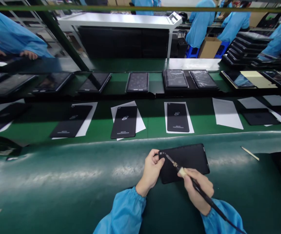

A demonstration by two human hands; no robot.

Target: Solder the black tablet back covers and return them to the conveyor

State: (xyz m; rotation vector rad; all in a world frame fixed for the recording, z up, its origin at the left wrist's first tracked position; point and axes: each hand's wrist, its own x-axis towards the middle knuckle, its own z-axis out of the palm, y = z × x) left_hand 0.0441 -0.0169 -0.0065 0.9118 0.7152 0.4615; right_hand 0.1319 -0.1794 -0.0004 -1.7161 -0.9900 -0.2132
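Black-backed tablet [189,161] lay flat on green mat [82,175]. Left hand [152,169] gripped the tablet's left edge, fingers curled over it. Right hand [199,191], at the tablet's near edge, pinched corded tool [177,166] pen-style; tip touched the tablet's far-left corner. Thin stick [249,153] lay right of the tablet, apart.

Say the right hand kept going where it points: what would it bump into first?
The right hand points up-left along its thin black pen-like tool, whose tip sits at the corner of the flat black tablet shell. Pushed on, it would probably meet the left hand, gripping that corner.
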